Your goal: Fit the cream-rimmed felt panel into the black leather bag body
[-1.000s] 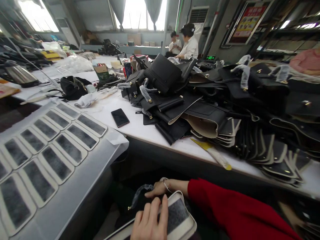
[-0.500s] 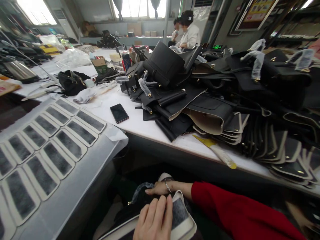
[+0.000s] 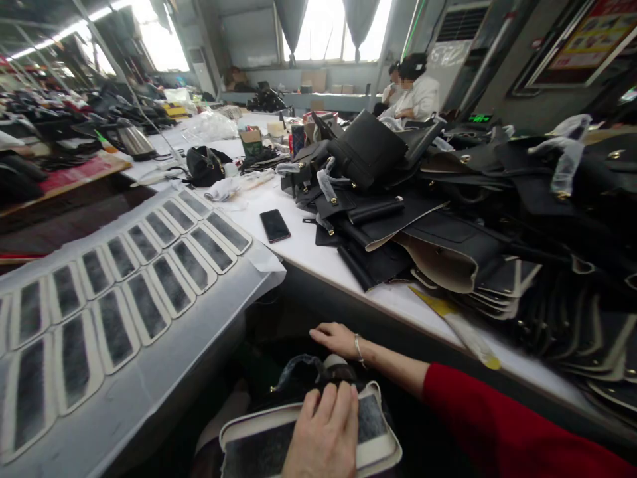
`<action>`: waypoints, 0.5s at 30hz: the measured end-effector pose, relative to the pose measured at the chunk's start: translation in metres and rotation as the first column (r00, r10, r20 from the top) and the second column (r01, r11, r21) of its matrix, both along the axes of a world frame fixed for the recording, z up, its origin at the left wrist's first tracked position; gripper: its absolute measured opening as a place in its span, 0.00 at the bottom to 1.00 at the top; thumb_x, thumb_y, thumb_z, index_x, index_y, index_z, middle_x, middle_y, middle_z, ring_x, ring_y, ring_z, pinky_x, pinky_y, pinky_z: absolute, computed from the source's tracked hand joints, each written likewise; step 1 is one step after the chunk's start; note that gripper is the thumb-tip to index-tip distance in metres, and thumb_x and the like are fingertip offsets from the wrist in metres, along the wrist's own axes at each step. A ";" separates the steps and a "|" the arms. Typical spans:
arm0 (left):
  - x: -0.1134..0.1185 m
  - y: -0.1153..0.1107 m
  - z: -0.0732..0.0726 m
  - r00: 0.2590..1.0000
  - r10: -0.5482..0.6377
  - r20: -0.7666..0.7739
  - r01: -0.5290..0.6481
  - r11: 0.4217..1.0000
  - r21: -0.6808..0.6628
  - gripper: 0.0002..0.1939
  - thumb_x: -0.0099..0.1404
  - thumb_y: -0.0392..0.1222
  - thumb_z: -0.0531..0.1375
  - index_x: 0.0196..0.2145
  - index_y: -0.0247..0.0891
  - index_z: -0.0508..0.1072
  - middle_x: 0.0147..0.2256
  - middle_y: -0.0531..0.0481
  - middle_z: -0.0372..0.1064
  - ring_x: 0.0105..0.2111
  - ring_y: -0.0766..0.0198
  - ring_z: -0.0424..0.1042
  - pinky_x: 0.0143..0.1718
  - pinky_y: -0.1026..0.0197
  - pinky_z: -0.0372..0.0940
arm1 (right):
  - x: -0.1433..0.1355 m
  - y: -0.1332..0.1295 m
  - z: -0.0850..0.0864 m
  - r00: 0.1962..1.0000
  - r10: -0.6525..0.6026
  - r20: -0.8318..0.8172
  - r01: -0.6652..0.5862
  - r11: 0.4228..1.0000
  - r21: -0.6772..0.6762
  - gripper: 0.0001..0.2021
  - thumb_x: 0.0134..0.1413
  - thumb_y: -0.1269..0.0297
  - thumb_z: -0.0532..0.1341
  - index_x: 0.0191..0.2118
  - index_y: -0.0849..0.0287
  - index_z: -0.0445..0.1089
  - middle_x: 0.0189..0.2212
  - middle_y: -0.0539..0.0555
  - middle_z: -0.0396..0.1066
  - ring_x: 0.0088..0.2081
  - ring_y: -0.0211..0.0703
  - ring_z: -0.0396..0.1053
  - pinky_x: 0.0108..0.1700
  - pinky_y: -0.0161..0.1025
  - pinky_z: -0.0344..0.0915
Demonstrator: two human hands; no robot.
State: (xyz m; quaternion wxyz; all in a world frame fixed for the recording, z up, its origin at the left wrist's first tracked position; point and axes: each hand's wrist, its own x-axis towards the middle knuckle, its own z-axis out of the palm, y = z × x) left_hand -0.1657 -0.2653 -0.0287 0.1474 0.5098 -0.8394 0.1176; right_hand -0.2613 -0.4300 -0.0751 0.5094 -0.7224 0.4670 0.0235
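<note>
White worktable [image 3: 308, 249] runs across in front of me. Right half of it is buried under a big heap of black bag parts [image 3: 497, 212], some with cream undersides, metal clasps wrapped in film. Grey sheet [image 3: 164, 345] on my left carries two rows of cream-edged panels with dark centres [image 3: 144, 292], laid side by side. Two people sit at the far end by the window, too far to read what they do.

One such panel [image 3: 378, 435] lies on my lap, below the table edge, on top of a black bag piece [image 3: 303, 375] with a film-wrapped strap. My left hand [image 3: 326, 431] lies flat on the panel, fingers spread, pressing, gripping nothing. My right hand [image 3: 338, 338], red sleeve, bracelet on wrist, is open palm-down just beyond the bag piece; can't tell if it touches anything. Hands are apart.

Black phone [image 3: 275, 225] face-up on the table, near the heap's left edge. Yellow ruler [image 3: 455, 322] at the table's near edge.
</note>
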 end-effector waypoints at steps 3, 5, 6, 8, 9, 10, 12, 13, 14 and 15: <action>-0.001 0.002 -0.003 0.998 -0.037 -0.055 0.038 0.999 0.015 0.20 0.70 0.46 0.53 0.54 0.32 0.70 0.48 0.43 0.74 0.45 0.56 0.68 0.46 0.55 0.64 | 0.014 0.011 0.040 0.998 0.026 0.059 -0.027 0.999 0.019 0.25 0.71 0.52 0.42 0.48 0.62 0.72 0.42 0.57 0.78 0.40 0.40 0.75 0.40 0.34 0.69; -0.003 0.004 -0.002 0.990 -0.018 -0.137 0.017 1.000 -0.008 0.17 0.68 0.45 0.54 0.49 0.32 0.72 0.44 0.44 0.75 0.41 0.55 0.70 0.43 0.54 0.67 | 0.024 0.028 0.055 0.998 0.049 0.045 -0.051 0.998 0.032 0.24 0.70 0.53 0.44 0.46 0.62 0.73 0.37 0.57 0.80 0.37 0.40 0.76 0.36 0.32 0.68; -0.004 0.005 0.000 0.983 -0.009 -0.184 0.006 1.000 -0.015 0.16 0.68 0.44 0.55 0.47 0.33 0.73 0.41 0.45 0.76 0.39 0.55 0.71 0.41 0.54 0.68 | 0.027 0.036 0.060 0.998 0.058 0.015 -0.059 0.998 0.027 0.24 0.69 0.52 0.46 0.43 0.63 0.74 0.35 0.58 0.80 0.36 0.42 0.76 0.35 0.33 0.67; 0.001 0.010 0.011 0.950 -0.048 -0.309 0.045 0.999 -0.017 0.13 0.67 0.42 0.55 0.44 0.34 0.74 0.38 0.47 0.76 0.36 0.57 0.73 0.41 0.55 0.71 | 0.032 0.050 0.063 0.995 0.073 -0.064 -0.074 0.997 -0.004 0.25 0.68 0.52 0.47 0.38 0.64 0.76 0.33 0.61 0.79 0.35 0.46 0.76 0.34 0.36 0.67; 0.008 0.013 0.018 0.915 -0.093 -0.393 0.096 0.995 -0.013 0.12 0.67 0.40 0.54 0.44 0.35 0.74 0.37 0.48 0.76 0.37 0.58 0.73 0.43 0.56 0.71 | 0.033 0.054 0.064 0.991 0.086 -0.101 -0.090 0.996 -0.029 0.27 0.68 0.51 0.45 0.37 0.65 0.76 0.33 0.63 0.79 0.35 0.49 0.76 0.34 0.38 0.66; 0.019 0.017 0.026 0.865 -0.118 -0.488 0.135 0.991 0.000 0.12 0.67 0.38 0.52 0.44 0.37 0.74 0.38 0.49 0.77 0.39 0.60 0.74 0.47 0.58 0.70 | 0.034 0.057 0.064 0.986 0.108 -0.129 -0.116 0.991 -0.059 0.28 0.68 0.51 0.45 0.37 0.65 0.77 0.33 0.63 0.79 0.36 0.51 0.76 0.36 0.39 0.66; 0.052 0.025 0.038 0.726 -0.017 -0.688 0.128 0.986 0.111 0.14 0.70 0.36 0.50 0.45 0.40 0.74 0.44 0.50 0.76 0.45 0.64 0.74 0.52 0.62 0.67 | 0.034 0.060 0.063 0.970 0.183 -0.159 -0.203 0.972 -0.121 0.21 0.63 0.51 0.54 0.42 0.63 0.77 0.39 0.62 0.78 0.41 0.54 0.75 0.42 0.42 0.65; 0.072 0.028 0.039 0.645 0.142 -0.751 0.066 0.969 0.240 0.15 0.71 0.38 0.49 0.47 0.42 0.74 0.47 0.49 0.75 0.49 0.64 0.72 0.54 0.62 0.65 | 0.034 0.060 0.063 0.959 0.227 -0.170 -0.252 0.957 -0.146 0.19 0.59 0.52 0.60 0.46 0.60 0.76 0.42 0.61 0.78 0.44 0.55 0.74 0.45 0.42 0.64; 0.094 0.031 0.036 0.531 0.351 -0.771 -0.007 0.912 0.411 0.15 0.72 0.43 0.50 0.48 0.43 0.74 0.51 0.48 0.73 0.52 0.63 0.71 0.55 0.62 0.64 | 0.035 0.061 0.063 0.948 0.259 -0.185 -0.289 0.943 -0.166 0.19 0.55 0.53 0.63 0.49 0.58 0.75 0.44 0.60 0.77 0.45 0.56 0.73 0.46 0.42 0.64; 0.114 0.032 0.027 0.362 0.547 -0.755 -0.094 0.827 0.554 0.17 0.71 0.50 0.51 0.48 0.42 0.74 0.51 0.46 0.73 0.52 0.60 0.70 0.57 0.59 0.62 | 0.036 0.061 0.062 0.940 0.274 -0.203 -0.311 0.933 -0.181 0.20 0.55 0.53 0.63 0.50 0.57 0.74 0.44 0.59 0.77 0.45 0.56 0.73 0.46 0.42 0.63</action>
